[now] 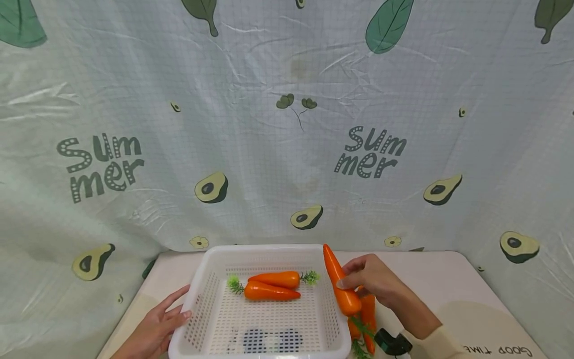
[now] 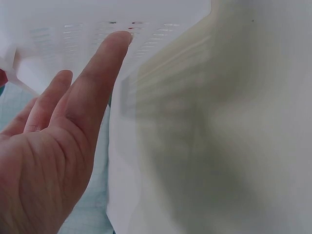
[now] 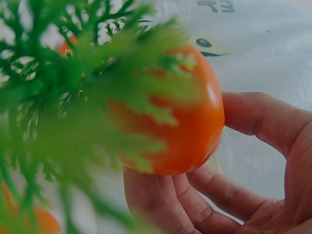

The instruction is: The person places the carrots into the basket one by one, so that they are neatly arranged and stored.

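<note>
The white basket (image 1: 204, 309) sits near you on the surface (image 1: 448, 279), your left hand (image 1: 157, 326) resting flat, fingers straight, against its left wall. Your right hand (image 1: 374, 281) grips a carrot (image 1: 341, 284) just beside the basket's right rim, tip pointing far, greens near; two more carrots (image 1: 271, 285) lie crosswise inside, left of it.

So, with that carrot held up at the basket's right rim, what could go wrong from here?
The right hand grips the raised carrot near its thick leafy end only, so the long tip could swing or slip. It sits right at the white basket rim and might knock it. The left hand merely rests straight fingers on the basket's left wall, so a bump could slide it.
</note>
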`<move>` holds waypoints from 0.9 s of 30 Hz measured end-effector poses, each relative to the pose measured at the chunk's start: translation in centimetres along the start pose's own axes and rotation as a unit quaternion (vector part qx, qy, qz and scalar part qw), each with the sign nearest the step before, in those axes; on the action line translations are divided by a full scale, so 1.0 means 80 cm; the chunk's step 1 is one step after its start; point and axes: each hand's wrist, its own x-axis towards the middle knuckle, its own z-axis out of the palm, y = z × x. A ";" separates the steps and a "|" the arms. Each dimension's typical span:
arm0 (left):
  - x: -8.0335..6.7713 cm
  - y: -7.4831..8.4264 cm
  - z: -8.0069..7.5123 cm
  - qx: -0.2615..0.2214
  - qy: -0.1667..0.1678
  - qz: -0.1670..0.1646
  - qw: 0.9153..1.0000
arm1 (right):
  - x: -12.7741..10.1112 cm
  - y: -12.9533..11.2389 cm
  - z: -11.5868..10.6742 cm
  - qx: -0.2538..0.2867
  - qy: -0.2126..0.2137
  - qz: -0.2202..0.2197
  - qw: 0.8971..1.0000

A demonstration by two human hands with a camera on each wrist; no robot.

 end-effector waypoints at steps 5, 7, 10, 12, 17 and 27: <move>0.001 -0.001 -0.003 -0.005 -0.014 0.002 1.000 | 0.004 -0.004 0.006 -0.001 0.001 0.001 1.000; 0.002 -0.001 -0.005 -0.006 -0.023 0.004 1.000 | 0.006 -0.005 0.009 -0.005 0.003 -0.002 1.000; 0.002 -0.001 -0.006 -0.005 -0.030 0.005 1.000 | 0.009 -0.008 0.014 -0.007 0.012 -0.006 1.000; 0.002 -0.001 -0.006 -0.005 -0.032 0.004 0.999 | 0.010 -0.009 0.017 -0.006 0.017 -0.007 1.000; 0.002 -0.001 -0.005 -0.007 -0.032 0.003 0.999 | 0.016 -0.011 0.024 -0.004 0.014 -0.008 1.000; 0.002 -0.002 -0.002 -0.001 0.000 0.000 1.000 | 0.025 -0.025 0.041 -0.013 0.011 -0.018 1.000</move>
